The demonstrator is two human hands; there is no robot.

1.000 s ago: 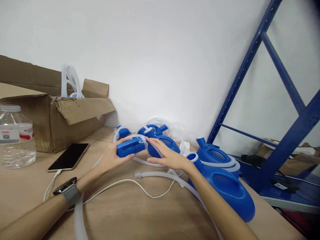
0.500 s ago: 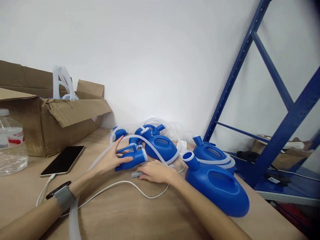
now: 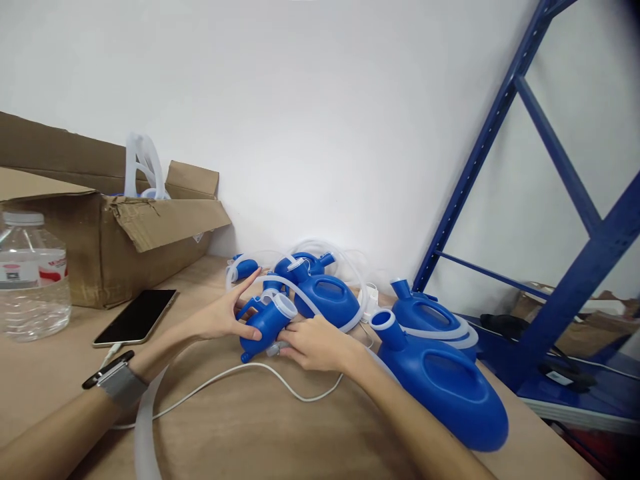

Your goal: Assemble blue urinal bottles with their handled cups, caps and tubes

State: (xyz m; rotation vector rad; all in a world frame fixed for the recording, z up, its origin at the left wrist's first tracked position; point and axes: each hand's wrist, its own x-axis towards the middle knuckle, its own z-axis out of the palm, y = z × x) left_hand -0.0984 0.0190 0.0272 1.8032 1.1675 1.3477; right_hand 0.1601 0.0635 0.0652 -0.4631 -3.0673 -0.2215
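My left hand (image 3: pixel 218 321) is closed around a blue plastic cup (image 3: pixel 269 323) with a white rim, a side handle and a narrow nozzle at its lower end. The cup tilts, its mouth up and to the right. Close beside it, my right hand (image 3: pixel 320 343) pinches a clear tube connector (image 3: pixel 275 349) near the nozzle; most of the connector is behind the fingers. Behind both hands lies a blue jug (image 3: pixel 327 299) with a white tube (image 3: pixel 300 293) looped over it. A larger blue jug (image 3: pixel 445 387) with an uncapped mouth stands by my right forearm.
An opened cardboard box (image 3: pixel 150 267) stands at the left, near a water bottle (image 3: pixel 35 293) and a phone (image 3: pixel 137 319). A white cable (image 3: pixel 240 368) crosses the table (image 3: pixel 250 427). Another blue jug (image 3: pixel 425 313) and blue metal shelving (image 3: pixel 480 140) are at the right.
My left hand has turned the cup so that its mouth points higher and its nozzle end is lower, closer to the connector in my right hand. The view has shifted slightly.
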